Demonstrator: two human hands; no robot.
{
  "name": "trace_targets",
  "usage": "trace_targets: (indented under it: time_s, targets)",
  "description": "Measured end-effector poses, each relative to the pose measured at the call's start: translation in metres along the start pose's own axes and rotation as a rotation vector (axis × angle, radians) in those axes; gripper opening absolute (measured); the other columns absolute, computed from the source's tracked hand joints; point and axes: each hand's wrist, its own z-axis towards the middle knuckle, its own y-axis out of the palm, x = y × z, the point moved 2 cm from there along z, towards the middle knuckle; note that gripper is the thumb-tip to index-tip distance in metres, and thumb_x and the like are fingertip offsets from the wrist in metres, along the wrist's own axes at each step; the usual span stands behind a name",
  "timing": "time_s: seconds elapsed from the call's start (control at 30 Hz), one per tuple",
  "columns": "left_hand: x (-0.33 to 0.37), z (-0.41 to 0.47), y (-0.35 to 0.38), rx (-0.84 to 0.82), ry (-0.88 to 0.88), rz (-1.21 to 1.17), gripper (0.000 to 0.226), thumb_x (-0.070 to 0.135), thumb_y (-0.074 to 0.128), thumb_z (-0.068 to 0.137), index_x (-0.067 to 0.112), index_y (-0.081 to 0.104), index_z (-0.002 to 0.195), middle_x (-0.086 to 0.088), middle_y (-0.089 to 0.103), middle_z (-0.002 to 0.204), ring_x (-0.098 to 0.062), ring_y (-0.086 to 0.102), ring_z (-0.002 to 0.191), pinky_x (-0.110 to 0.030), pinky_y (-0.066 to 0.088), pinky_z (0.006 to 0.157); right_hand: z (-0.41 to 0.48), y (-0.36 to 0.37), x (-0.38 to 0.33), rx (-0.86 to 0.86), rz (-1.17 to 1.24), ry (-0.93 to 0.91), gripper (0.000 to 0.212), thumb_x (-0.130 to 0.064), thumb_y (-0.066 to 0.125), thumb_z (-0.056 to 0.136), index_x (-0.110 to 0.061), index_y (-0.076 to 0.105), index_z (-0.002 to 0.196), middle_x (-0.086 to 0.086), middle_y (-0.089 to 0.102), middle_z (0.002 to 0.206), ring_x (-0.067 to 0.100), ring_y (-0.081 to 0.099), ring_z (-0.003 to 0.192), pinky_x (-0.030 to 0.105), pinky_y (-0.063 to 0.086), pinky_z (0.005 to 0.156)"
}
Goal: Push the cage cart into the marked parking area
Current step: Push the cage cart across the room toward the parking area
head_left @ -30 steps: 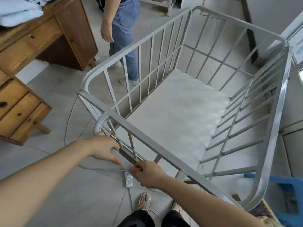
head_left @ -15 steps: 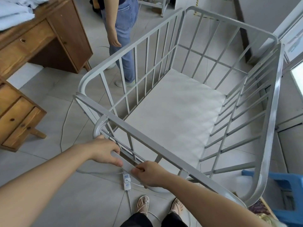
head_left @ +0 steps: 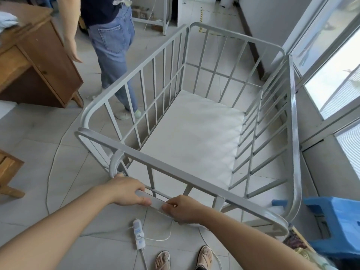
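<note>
My fingers (head_left: 143, 200) are curled round the low push bar (head_left: 155, 204) of the cage cart (head_left: 194, 137), left hand (head_left: 126, 190) and right hand (head_left: 182, 210) close together, both gripping. The cart stands on the tiled floor straight ahead of me, its long side running away from me toward the yellow striped tape (head_left: 201, 20) beyond (presumably the parking mark). I'm mid-push, I judge. Next comes a steady shove forward, minding the bystander (head_left: 111, 45) on the left and the power strip (head_left: 139, 235) at my feet.

Cage cart (head_left: 194, 137) farther forward, nearer window (head_left: 331, 65)
</note>
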Motion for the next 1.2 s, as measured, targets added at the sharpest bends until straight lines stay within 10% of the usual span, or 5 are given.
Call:
trace_targets:
  time_s: [0.2, 0.57, 1.2]
  targets:
    - [0.020, 0.018, -0.017, 0.044, -0.004, 0.020, 0.053, 0.076, 0.041, 0.080, 0.025, 0.056, 0.083, 0.012, 0.055, 0.077, -0.017, 0.052, 0.087, -0.033, 0.031, 0.092, 0.001, -0.021, 0.013, 0.061, -0.043, 0.016, 0.038, -0.045, 0.038, 0.099, -0.020, 0.065, 0.089, 0.013, 0.065, 0.098, 0.027, 0.058, 0.092, 0.031, 0.041, 0.078]
    - [0.055, 0.052, -0.049, 0.071, 0.052, 0.087, 0.046, 0.072, 0.036, 0.086, 0.028, 0.048, 0.082, 0.005, 0.064, 0.100, -0.020, 0.057, 0.103, -0.037, 0.030, 0.089, 0.004, -0.059, 0.047, 0.179, -0.052, 0.084, 0.040, -0.047, 0.039, 0.099, -0.024, 0.048, 0.068, -0.004, 0.049, 0.070, 0.023, 0.050, 0.083, 0.031, 0.038, 0.071]
    - [0.097, 0.123, -0.087, 0.182, 0.165, 0.138, 0.092, 0.092, -0.012, 0.045, 0.027, 0.040, 0.082, 0.003, 0.066, 0.102, -0.022, 0.059, 0.100, -0.037, 0.030, 0.078, -0.003, -0.136, 0.116, 0.273, -0.530, 0.008, 0.051, -0.059, 0.028, 0.097, -0.011, 0.042, 0.108, 0.017, 0.065, 0.106, 0.040, 0.060, 0.096, 0.041, 0.039, 0.071]
